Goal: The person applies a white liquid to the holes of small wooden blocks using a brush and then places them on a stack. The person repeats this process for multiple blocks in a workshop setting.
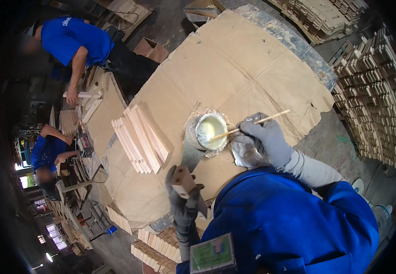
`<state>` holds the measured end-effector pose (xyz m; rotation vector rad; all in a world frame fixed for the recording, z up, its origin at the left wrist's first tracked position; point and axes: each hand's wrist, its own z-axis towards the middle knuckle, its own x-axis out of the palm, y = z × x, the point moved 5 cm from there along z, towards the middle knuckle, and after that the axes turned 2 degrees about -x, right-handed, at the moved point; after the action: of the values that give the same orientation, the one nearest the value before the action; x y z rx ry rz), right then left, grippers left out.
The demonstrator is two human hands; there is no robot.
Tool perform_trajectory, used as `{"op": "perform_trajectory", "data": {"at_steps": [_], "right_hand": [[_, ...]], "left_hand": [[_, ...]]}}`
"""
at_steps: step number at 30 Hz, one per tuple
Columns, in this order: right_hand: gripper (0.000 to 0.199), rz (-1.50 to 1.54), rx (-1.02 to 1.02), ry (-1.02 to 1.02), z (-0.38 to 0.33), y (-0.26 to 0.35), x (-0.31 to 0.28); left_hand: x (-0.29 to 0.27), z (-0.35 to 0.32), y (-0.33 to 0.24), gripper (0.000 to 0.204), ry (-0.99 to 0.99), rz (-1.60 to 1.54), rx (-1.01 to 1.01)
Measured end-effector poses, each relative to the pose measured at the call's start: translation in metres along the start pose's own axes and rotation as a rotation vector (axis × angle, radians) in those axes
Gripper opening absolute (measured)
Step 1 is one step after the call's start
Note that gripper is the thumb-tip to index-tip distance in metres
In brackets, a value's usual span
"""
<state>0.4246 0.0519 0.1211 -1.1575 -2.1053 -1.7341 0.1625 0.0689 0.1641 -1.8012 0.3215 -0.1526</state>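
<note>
Left hand: the left hand (183, 201) wears a dark glove. Its fingers are wrapped tight around a small wooden block (183, 181). It holds the block up, low in the picture, in front of the blue jacket (289, 223).
Wooden block: it is short and light brown. It has a small hole in its top end. It pokes out above the glove.
Right hand: the right hand (265, 139) wears a grey glove. Its fingers are pinched shut on a thin wooden stick (248, 125).
Stick: one end dips into the glue pot (208, 131). The other end points up and to the right, past the hand.
Glue pot: it is a small round pot with white glue inside. It sits on the brown cardboard (234, 59), just left of the right hand.
White cloth: a crumpled white cloth (245, 154) lies under the right hand.
Wood strips: a bunch of flat wood strips (141, 139) lies on the cardboard, to the left of the pot.
Stacks: many small wood pieces (371, 91) are piled up on the right side.
Other people: two people in blue shirts (72, 39) work far off on the left.
</note>
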Motion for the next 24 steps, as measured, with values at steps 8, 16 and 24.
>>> {"op": "perform_trajectory", "data": {"at_steps": [8,16,24], "right_hand": [[0.019,-0.055,0.127,0.121,0.004,0.036,0.028],[0.021,-0.416,0.038,0.506,-0.02,0.084,0.08],[0.019,-0.467,0.075,0.533,-0.029,0.076,0.091]], "left_hand": [[0.006,-0.021,-0.014,0.051,0.185,-0.013,-0.041],[0.021,-0.018,-0.004,0.039,0.268,-0.026,-0.058],[0.031,-0.017,-0.01,0.034,0.317,0.05,-0.056]]}}
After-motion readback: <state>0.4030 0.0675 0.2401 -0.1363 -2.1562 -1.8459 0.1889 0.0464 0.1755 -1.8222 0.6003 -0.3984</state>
